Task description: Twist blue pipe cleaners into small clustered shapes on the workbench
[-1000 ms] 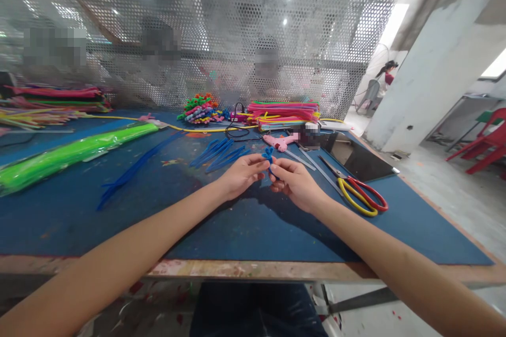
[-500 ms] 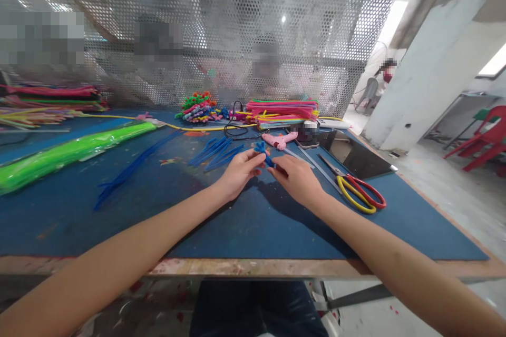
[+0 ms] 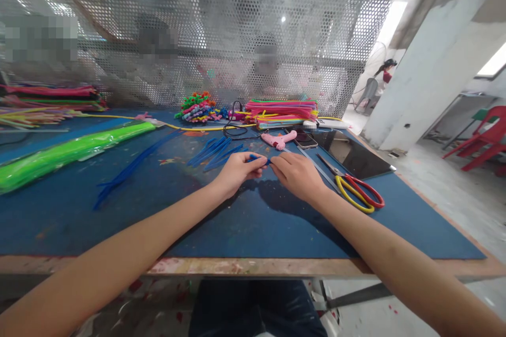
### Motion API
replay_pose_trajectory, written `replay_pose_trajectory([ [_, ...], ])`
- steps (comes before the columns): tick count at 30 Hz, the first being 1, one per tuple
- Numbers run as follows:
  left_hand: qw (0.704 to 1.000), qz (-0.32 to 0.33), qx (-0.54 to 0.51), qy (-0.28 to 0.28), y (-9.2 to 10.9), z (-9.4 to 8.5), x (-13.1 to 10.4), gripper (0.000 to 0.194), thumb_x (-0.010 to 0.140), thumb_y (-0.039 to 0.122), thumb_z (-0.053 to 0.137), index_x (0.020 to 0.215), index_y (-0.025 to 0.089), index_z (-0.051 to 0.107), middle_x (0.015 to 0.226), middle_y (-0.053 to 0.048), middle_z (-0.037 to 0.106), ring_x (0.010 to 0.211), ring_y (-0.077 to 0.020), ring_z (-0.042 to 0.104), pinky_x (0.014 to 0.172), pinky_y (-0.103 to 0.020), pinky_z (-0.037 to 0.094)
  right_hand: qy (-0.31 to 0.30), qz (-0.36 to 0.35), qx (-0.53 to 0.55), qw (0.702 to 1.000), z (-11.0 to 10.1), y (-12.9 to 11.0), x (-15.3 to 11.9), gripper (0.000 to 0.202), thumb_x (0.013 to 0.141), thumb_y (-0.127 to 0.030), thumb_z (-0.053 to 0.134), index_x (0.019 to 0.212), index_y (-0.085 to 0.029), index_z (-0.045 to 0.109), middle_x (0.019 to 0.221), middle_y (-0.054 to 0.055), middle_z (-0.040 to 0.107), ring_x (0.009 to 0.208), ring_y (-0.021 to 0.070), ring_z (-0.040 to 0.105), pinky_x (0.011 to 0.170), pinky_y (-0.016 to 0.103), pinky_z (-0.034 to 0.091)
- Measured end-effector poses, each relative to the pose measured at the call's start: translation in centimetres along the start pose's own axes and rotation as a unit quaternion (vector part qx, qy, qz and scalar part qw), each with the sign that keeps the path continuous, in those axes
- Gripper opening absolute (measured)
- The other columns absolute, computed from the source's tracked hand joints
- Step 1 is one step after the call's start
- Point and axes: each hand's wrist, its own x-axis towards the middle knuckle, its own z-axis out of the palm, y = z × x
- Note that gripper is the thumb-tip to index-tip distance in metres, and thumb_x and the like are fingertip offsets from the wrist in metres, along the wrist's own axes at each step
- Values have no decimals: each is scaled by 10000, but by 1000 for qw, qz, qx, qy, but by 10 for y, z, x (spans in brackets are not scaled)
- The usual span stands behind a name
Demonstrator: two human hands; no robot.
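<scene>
Both hands meet above the middle of the blue mat (image 3: 245, 226). My left hand (image 3: 241, 168) pinches a blue fuzzy piece (image 3: 268, 161) between thumb and fingers. From the right, my right hand (image 3: 296, 172) closes its fingertips on the same piece, most of which they cover. Bent blue pipe cleaners (image 3: 215, 151) lie just beyond my left hand. A pink glue gun (image 3: 279, 140) rests behind the hands. Scissors (image 3: 358, 189) with one yellow and one red handle lie right of my right hand.
Long blue pipe cleaners (image 3: 132, 168) and a green bagged bundle (image 3: 79, 152) lie left. Behind are colourful bundles (image 3: 282, 110), a phone (image 3: 306, 139), a dark tablet (image 3: 351, 152) and a perforated metal screen (image 3: 221, 21). A person (image 3: 386, 76) sits far right.
The blue piece has turned lower between my hands, and its looped top no longer stands up above the fingers. Both hands have otherwise barely moved.
</scene>
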Motion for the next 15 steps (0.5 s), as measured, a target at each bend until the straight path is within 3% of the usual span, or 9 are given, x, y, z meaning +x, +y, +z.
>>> replay_pose_trajectory([
  [4, 997, 13, 72, -16, 3, 0, 0, 316, 606, 378, 737, 763, 124, 634, 601, 9, 602, 520, -81, 518, 564, -227, 451, -23, 48, 143, 988, 0, -3, 1, 223, 868, -175, 404, 701, -151, 550, 676, 37, 551, 638, 134, 470, 600, 260, 301],
  [6, 983, 66, 171, -28, 6, -1, 0, 263, 664, 367, 693, 769, 129, 649, 565, 13, 594, 526, -98, 530, 573, -229, 447, -40, 141, 296, 944, 0, -6, 2, 187, 811, -166, 440, 642, -158, 521, 605, -1, 495, 575, 106, 426, 550, 239, 286],
  [7, 969, 100, 222, -33, 7, -2, -1, 244, 696, 366, 666, 772, 135, 656, 556, 14, 595, 531, -105, 537, 575, -227, 442, -55, 204, 390, 897, -1, -6, 3, 168, 779, -170, 455, 620, -161, 508, 554, -24, 451, 523, 90, 387, 513, 227, 270],
  [9, 933, 185, 308, -38, 9, -5, -3, 226, 754, 372, 617, 790, 154, 664, 604, 3, 626, 574, -117, 558, 598, -225, 437, -102, 323, 582, 740, -2, -8, 5, 135, 726, -199, 468, 595, -170, 480, 461, -69, 330, 423, 63, 265, 436, 206, 216],
  [11, 883, 290, 365, -59, 11, -9, -5, 212, 795, 369, 579, 811, 175, 664, 719, -19, 664, 671, -133, 585, 672, -238, 444, -160, 381, 703, 579, -4, -8, 6, 134, 686, -235, 465, 566, -182, 439, 415, -100, 223, 382, 53, 150, 382, 196, 160],
  [12, 854, 342, 385, -78, 12, -10, -6, 202, 810, 360, 566, 816, 182, 662, 771, -31, 672, 725, -142, 590, 722, -251, 444, -187, 388, 732, 528, -5, -8, 7, 146, 666, -247, 466, 543, -189, 414, 404, -108, 190, 377, 51, 118, 366, 196, 141],
  [13, 826, 385, 399, -98, 11, -12, -7, 193, 819, 350, 557, 814, 187, 659, 808, -42, 674, 772, -152, 590, 770, -266, 439, -205, 389, 744, 503, -6, -9, 8, 159, 647, -254, 470, 521, -195, 393, 397, -111, 175, 374, 49, 104, 355, 197, 131],
  [15, 803, 422, 403, -121, 10, -13, -6, 188, 828, 344, 546, 805, 192, 653, 825, -52, 669, 820, -165, 583, 827, -292, 425, -215, 388, 748, 493, -5, -10, 8, 160, 632, -261, 476, 512, -196, 391, 397, -109, 188, 372, 47, 110, 348, 198, 134],
])
